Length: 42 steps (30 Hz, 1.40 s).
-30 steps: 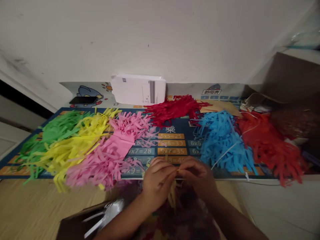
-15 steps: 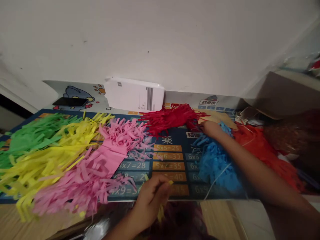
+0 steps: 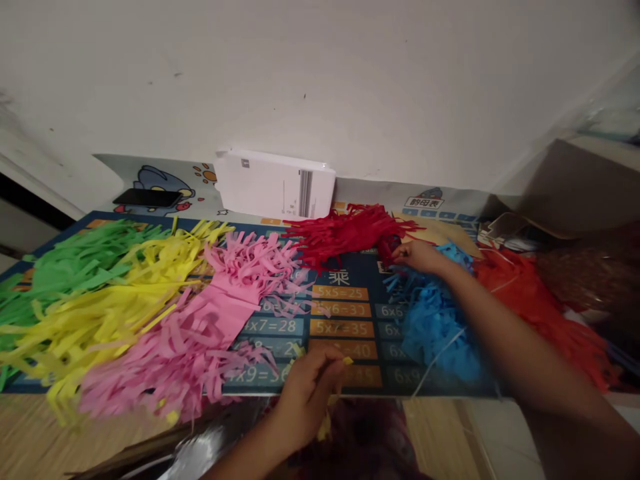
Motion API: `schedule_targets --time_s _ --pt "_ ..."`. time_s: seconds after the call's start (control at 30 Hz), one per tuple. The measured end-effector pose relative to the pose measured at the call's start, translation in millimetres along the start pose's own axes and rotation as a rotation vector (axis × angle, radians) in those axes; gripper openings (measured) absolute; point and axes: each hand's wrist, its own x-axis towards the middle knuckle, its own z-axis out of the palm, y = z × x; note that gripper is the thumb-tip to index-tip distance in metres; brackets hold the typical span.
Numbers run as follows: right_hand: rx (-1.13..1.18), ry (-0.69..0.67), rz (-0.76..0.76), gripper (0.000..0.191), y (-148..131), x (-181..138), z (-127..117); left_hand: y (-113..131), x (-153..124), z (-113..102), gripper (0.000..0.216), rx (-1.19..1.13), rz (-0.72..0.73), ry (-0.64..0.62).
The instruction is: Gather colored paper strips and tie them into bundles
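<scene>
My left hand (image 3: 313,393), low in the middle at the table's front edge, is closed around thin yellow paper strips (image 3: 325,425) that stick out above and below the fingers. Farther back, my right hand (image 3: 420,256) reaches over the blue fringed paper (image 3: 435,323). Its fingertips are pinched together against a small dark red piece (image 3: 387,249) at the right end of the red fringed paper (image 3: 345,233); what exactly they grip is hidden. Pink fringed paper (image 3: 233,310) with a plain middle band lies left of my hands, overlapping yellow fringed paper (image 3: 115,307).
Green fringed paper (image 3: 95,257) lies far left, orange-red fringed paper (image 3: 535,293) at the right. A white box (image 3: 275,183) leans against the wall beside a black phone (image 3: 147,198). The blue table mat (image 3: 345,327) bears printed sums. A thin white string (image 3: 440,357) crosses the blue paper.
My right hand has shifted slightly left, and its pinched fingertips now show against the dark red piece. The left hand keeps its hold. The whole view has turned a little.
</scene>
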Motion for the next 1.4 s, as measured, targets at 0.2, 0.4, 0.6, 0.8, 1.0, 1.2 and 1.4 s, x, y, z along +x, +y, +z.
schedule_targets --time_s 0.2,0.4,0.6,0.8,1.0,1.2,1.4 --pt "-0.050 0.079 -0.081 0.022 -11 -20 -4 -1 -3 1 0.029 0.085 0.043 -0.006" --pt "-0.073 0.112 -0.220 0.021 -49 -19 15 0 -2 8 0.029 0.083 0.035 0.033" --pt "-0.024 0.183 -0.204 0.012 -83 -37 12 -9 18 1 0.033 -0.092 -0.081 0.078" --pt "0.650 0.313 -0.389 0.013 -143 -127 34 -8 25 -6 0.034 -0.125 -0.093 0.218" --pt "1.234 0.485 -0.261 0.009 -180 -166 80 0 16 -1 0.028 0.066 0.058 0.184" --pt "1.372 0.501 -0.073 0.015 -179 -177 92 6 8 2 0.026 0.171 0.089 0.176" --pt "1.300 0.494 -0.032 0.018 -177 -187 93 7 5 6 0.024 0.323 0.180 0.130"
